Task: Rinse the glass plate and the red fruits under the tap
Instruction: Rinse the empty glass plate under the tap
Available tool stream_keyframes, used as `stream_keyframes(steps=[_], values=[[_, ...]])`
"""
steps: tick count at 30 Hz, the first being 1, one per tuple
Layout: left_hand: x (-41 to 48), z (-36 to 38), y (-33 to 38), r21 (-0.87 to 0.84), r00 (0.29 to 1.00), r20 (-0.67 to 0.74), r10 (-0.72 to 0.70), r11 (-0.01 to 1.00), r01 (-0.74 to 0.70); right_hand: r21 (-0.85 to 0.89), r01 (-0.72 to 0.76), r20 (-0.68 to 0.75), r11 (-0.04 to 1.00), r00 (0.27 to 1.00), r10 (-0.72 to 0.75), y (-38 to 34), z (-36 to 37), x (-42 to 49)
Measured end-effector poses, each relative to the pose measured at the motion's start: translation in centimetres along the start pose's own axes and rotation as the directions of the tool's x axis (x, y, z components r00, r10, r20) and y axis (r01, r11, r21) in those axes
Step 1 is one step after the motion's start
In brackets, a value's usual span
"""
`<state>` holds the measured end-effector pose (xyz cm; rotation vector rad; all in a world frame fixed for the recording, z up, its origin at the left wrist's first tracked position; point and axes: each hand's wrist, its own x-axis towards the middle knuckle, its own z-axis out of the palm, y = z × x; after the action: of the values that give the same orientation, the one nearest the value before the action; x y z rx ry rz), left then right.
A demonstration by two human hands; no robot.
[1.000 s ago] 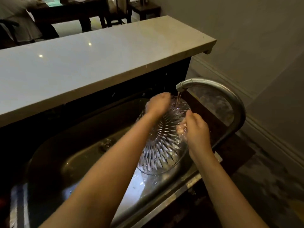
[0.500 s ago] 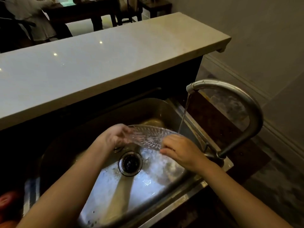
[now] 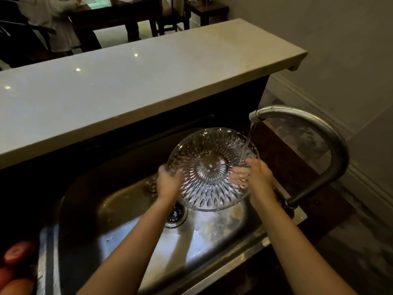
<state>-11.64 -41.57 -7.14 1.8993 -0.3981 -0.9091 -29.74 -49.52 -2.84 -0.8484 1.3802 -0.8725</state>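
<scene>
A round cut-glass plate (image 3: 210, 167) is tilted up toward me over the steel sink (image 3: 110, 228). My left hand (image 3: 169, 182) grips its left rim and my right hand (image 3: 258, 177) grips its right rim, with fingers showing through the glass. Water runs from the curved steel tap (image 3: 331, 143) onto the plate's upper right edge by my right hand. Red fruits (image 3: 17, 252) lie at the lower left edge of the view, beside the sink, partly cut off.
A pale stone counter (image 3: 131, 81) overhangs the far side of the sink. The drain (image 3: 175, 213) sits under the plate. A person sits at a dark table (image 3: 119, 13) beyond the counter. A wall and floor lie to the right.
The plate went from nearly flat and low in the sink to tilted up facing me under the water stream. Both hands rose with it, still on its rims.
</scene>
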Motion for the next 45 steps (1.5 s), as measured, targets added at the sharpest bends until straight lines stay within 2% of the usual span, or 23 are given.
stream_keyframes(steps=[1,2,3,4,6,9,12,16,18,19,22,23,26,32,33,34,36,37,38,40,41,43,45], values=[[-0.4,0.8,-0.1,0.373,0.975,-0.069,0.209,0.912,-0.169,-0.001,0.063,-0.048,0.998,0.997,-0.063,-0.2,0.0,-0.3],[-0.9,1.7,0.0,0.633,0.925,-0.008,0.381,0.718,-0.29,0.005,0.116,-0.088,0.993,0.989,-0.115,-0.4,0.0,-0.4],[-1.6,2.7,0.3,0.749,0.878,0.12,0.464,0.538,-0.387,0.013,0.154,-0.113,0.988,0.982,-0.151,-0.9,0.0,-0.6],[-2.3,3.9,0.8,0.758,0.838,0.253,0.483,0.439,-0.482,0.029,0.178,-0.12,0.984,0.978,-0.173,-1.4,0.0,-0.7],[-3.2,6.7,1.8,0.633,0.733,0.465,0.496,0.393,-0.667,0.02,0.188,-0.107,0.982,0.977,-0.185,-2.0,0.2,-1.0],[-3.1,9.8,4.6,0.544,0.563,0.576,0.593,0.236,-0.805,-0.047,0.188,-0.099,0.981,0.976,-0.192,-1.9,-0.1,-1.9],[-1.1,10.2,7.4,0.547,0.551,0.59,0.59,0.209,-0.81,-0.024,0.21,-0.13,0.977,0.969,-0.211,-2.0,-1.0,-2.5],[1.1,6.9,7.6,0.654,0.677,0.511,0.529,0.272,-0.706,0.054,0.198,-0.131,0.979,0.973,-0.19,-2.8,-1.7,-2.8],[-0.2,5.3,5.5,0.654,0.706,0.51,0.492,0.312,-0.689,0.043,0.198,-0.15,0.979,0.97,-0.189,-3.2,-1.6,-2.7],[-1.7,5.1,4.4,0.628,0.68,0.542,0.494,0.3,-0.718,0.029,0.201,-0.16,0.979,0.968,-0.194,-3.2,-1.4,-2.7],[-5.2,7.1,3.3,0.502,0.501,0.678,0.538,0.16,-0.85,-0.059,0.201,-0.154,0.978,0.966,-0.208,-2.8,-0.9,-2.8],[-5.3,8.1,4.0,0.491,0.474,0.682,0.557,0.131,-0.861,-0.061,0.201,-0.131,0.978,0.969,-0.208,-2.6,-0.8,-3.0],[-3.1,9.8,7.5,0.53,0.52,0.623,0.583,0.175,-0.83,-0.07,0.203,-0.112,0.977,0.971,-0.21,-2.5,-0.9,-3.7],[1.8,4.1,5.8,0.71,0.738,0.442,0.51,0.305,-0.635,0.035,0.207,-0.111,0.978,0.973,-0.202,-3.3,-2.3,-3.5],[1.4,2.8,4.4,0.705,0.779,0.403,0.481,0.38,-0.6,0.012,0.225,-0.12,0.974,0.968,-0.222,-3.2,-2.3,-3.3],[0.9,1.7,3.0,0.666,0.832,0.35,0.43,0.511,-0.544,-0.023,0.237,-0.127,0.971,0.963,-0.238,-3.1,-2.2,-3.0],[-0.2,0.1,1.3,0.446,0.94,0.21,0.267,0.83,-0.336,-0.098,0.238,-0.139,0.966,0.958,-0.25,-2.6,-1.8,-2.6],[-0.5,-0.5,1.0,0.269,0.97,0.176,0.17,0.939,-0.214,-0.121,0.229,-0.134,0.966,0.96,-0.245,-2.3,-1.6,-2.4],[-0.6,-1.2,1.1,0.057,0.98,0.18,0.082,0.994,-0.093,-0.124,0.217,-0.122,0.968,0.965,-0.232,-2.0,-1.3,-2.4],[-0.9,-2.7,2.1,-0.313,0.942,0.33,-0.053,0.936,0.163,-0.07,0.18,-0.084,0.981,0.979,-0.186,-1.5,-0.9,-2.3],[-1.0,-3.4,2.5,-0.412,0.911,0.406,-0.074,0.875,0.255,-0.024,0.159,-0.06,0.987,0.985,-0.161,-1.3,-0.9,-2.2],[-1.1,-4.3,3.0,-0.427,0.862,0.501,-0.078,0.844,0.325,0.015,0.125,-0.018,0.992,0.992,-0.125,-1.0,-0.8,-2.3],[-1.3,-4.7,3.3,-0.403,0.859,0.507,-0.071,0.861,0.309,-0.014,0.086,0.01,0.996,0.996,-0.086,-0.7,-0.6,-2.3]])
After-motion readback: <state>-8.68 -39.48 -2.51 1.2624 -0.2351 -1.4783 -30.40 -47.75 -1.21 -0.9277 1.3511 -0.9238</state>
